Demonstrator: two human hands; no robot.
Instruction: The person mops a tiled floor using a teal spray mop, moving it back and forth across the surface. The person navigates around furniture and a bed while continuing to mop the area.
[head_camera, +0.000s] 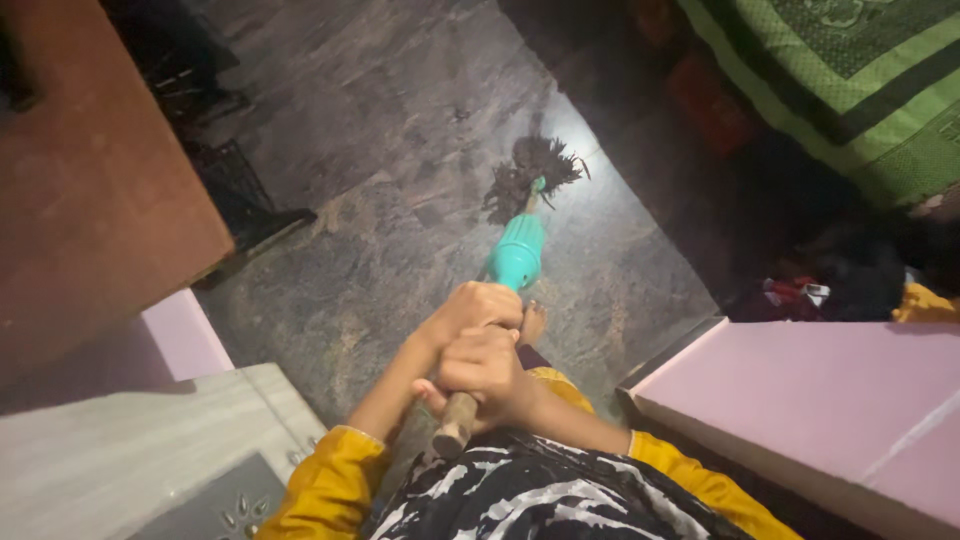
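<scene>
Gripping wooden mop handle (457, 422): left hand (478, 306) and right hand (482, 372), both clamped; mop head (530, 175) on stone floor (380, 120) mid-room.

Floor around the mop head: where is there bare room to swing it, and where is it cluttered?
Both the left hand and right hand grip the mop. Bare stone floor lies beyond and left of the mop head, up to the brown cabinet. Crowded: dark crates by the cabinet, and clothes below the green bedspread. The pink walls narrow the passage near the feet.
</scene>
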